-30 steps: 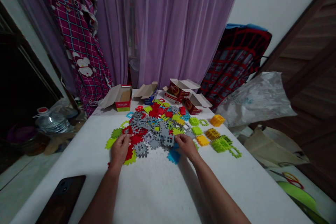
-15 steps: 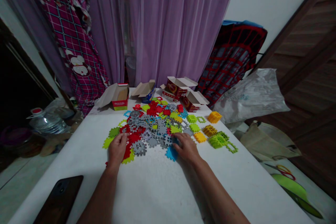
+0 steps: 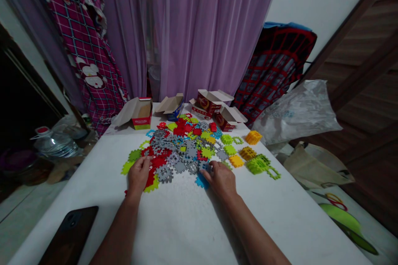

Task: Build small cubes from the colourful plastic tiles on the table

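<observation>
A pile of flat, notched plastic building pieces in grey [image 3: 180,167], red [image 3: 160,160], lime and blue covers the middle of the white table. My left hand [image 3: 138,178] rests at the pile's left edge beside red and lime pieces [image 3: 151,186]. Its fingers are curled closed, and whatever may be in them is hidden. At the pile's right front edge is my right hand [image 3: 223,179], thumb and bent forefinger apart. Its thumb lies over or just above a blue notched piece [image 3: 201,181]; I cannot tell whether they touch. Nothing shows held in this hand.
Lime and yellow assembled blocks [image 3: 258,165] stand right of the pile. Open cardboard boxes, one red [image 3: 142,122] and one blue [image 3: 176,114], line the back with brown ones [image 3: 224,121]. A phone [image 3: 70,234] lies front left. Scissors [image 3: 334,202] are off the table at right.
My right hand's fingers have drawn back from the grey pieces and bent in, with the thumb shifting slightly left over the blue piece. The left hand has stayed nearly still.
</observation>
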{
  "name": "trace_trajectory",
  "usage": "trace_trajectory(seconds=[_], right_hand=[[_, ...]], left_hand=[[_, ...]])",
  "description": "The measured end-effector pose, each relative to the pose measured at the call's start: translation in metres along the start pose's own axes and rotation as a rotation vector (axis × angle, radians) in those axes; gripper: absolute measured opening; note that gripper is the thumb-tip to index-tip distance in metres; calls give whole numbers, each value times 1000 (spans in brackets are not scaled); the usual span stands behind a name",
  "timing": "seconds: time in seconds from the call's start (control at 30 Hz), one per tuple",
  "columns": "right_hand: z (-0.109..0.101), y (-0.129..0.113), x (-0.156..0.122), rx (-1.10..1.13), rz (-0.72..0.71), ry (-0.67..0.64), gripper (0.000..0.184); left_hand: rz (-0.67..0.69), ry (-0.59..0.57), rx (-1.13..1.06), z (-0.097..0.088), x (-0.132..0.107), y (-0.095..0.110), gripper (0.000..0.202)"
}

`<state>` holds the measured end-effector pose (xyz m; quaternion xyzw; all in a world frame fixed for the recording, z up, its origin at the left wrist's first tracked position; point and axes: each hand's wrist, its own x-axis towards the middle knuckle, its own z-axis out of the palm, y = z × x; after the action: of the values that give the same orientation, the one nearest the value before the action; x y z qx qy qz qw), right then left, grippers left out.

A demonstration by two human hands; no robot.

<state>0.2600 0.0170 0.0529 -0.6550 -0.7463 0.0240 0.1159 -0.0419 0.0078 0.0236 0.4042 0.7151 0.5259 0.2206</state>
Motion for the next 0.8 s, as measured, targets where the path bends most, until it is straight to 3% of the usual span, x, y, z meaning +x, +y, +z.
trace_trajectory(seconds=[0.2,0.37,0.53,0.63,0.8], right_hand=[[9,12,-16,149,-27,-20,24],[5,19,-17,120,-20,-42,46],[10,16,-14,134,-5,-99,42],[18,16,-14,174,-10,-49,38],[28,31,-23,280,23,165,36]], left_hand=[[11,0,8,-1,0,1,45],[9,1,14,0,1,0,45],[15,-10,20,-1,0,3,46],[14,-14,21,-2,0,4,46],[17,0,22,-1,1,0,47]])
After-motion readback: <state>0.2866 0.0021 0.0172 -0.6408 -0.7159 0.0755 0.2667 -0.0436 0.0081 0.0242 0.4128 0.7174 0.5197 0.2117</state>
